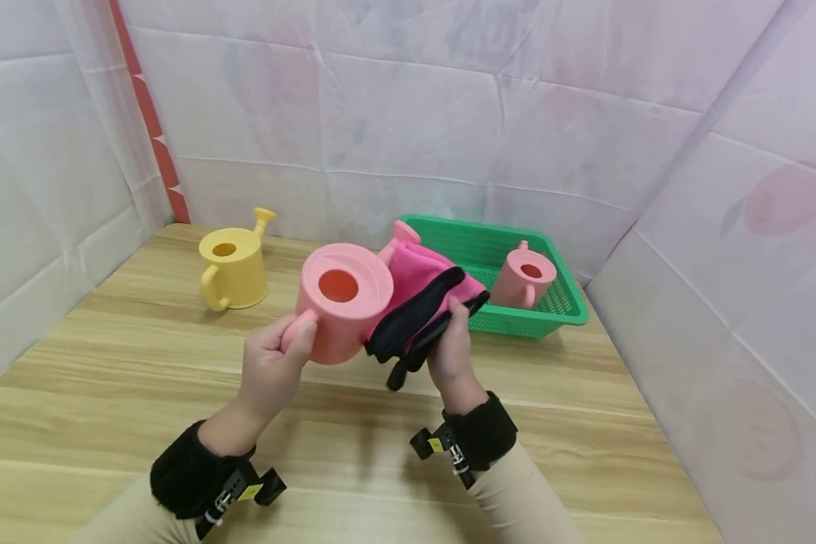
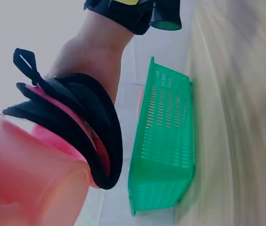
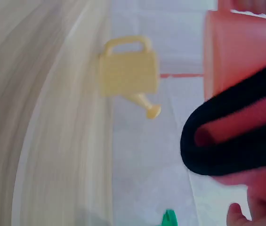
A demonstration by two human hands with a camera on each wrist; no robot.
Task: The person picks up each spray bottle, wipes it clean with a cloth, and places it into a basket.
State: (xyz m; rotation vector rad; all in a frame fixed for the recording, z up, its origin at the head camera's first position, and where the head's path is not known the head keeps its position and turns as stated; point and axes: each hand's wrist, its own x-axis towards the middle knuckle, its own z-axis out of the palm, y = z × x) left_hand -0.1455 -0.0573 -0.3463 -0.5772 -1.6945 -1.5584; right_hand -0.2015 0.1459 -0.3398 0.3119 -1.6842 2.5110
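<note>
My left hand (image 1: 270,370) grips the handle of a pink watering can (image 1: 343,329), held above the table with its round top hole facing up. In my right hand (image 1: 452,351) is a folded bright pink cloth (image 1: 418,272) with wide black edging and a small black loop. The cloth lies against the can's right side, just below the spout. In the left wrist view, the black edging (image 2: 109,141) bends around a fold beside the can's base. The right wrist view shows only part of the right hand, beneath the cloth.
A green plastic basket (image 1: 517,323) stands at the back right, with another pink watering can (image 1: 517,283) inside it. Back left on the wooden table (image 1: 143,393) stands a yellow watering can (image 1: 241,272). White patterned sheeting (image 1: 408,113) encloses the back and sides.
</note>
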